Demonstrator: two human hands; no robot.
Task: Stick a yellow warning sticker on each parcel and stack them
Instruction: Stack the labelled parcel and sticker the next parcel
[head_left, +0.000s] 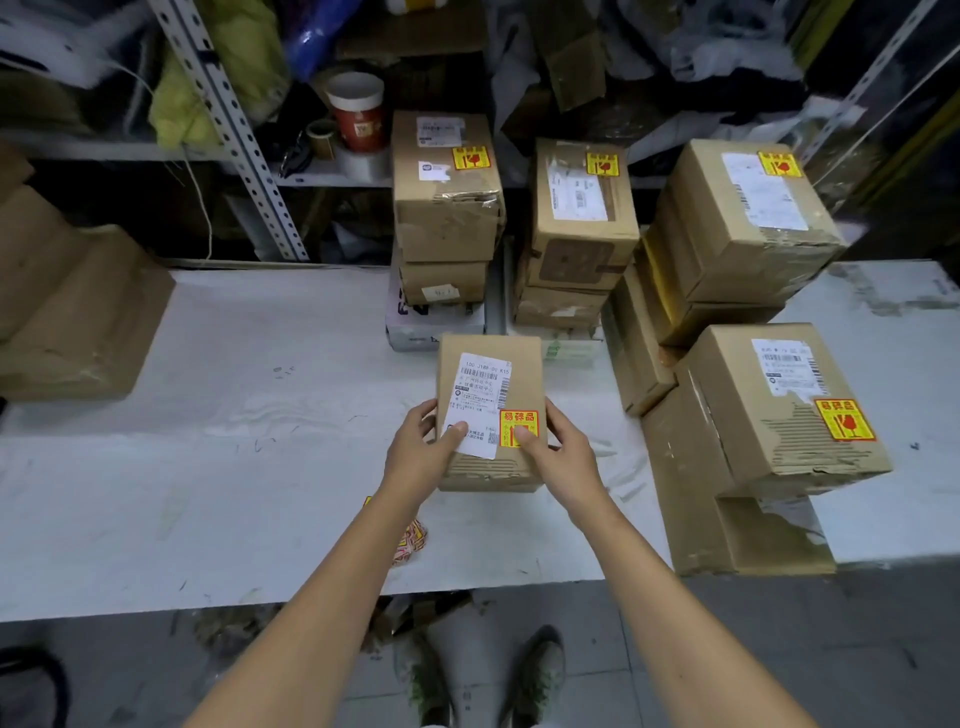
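A small brown parcel with a white shipping label and a yellow warning sticker is held over the white table. My left hand grips its left edge, thumb on the label. My right hand grips its right edge, thumb pressing on the sticker. Behind stand stacks of stickered parcels: a left stack, a middle stack and a right stack. Another stickered parcel tops a pile at the right. A roll of yellow stickers lies on the table, partly hidden under my left forearm.
Large cardboard boxes sit at the table's left end. A metal shelf behind holds a red paper cup, tape rolls and bags. Bare table surface lies left of my hands. My shoes show on the floor below the table's front edge.
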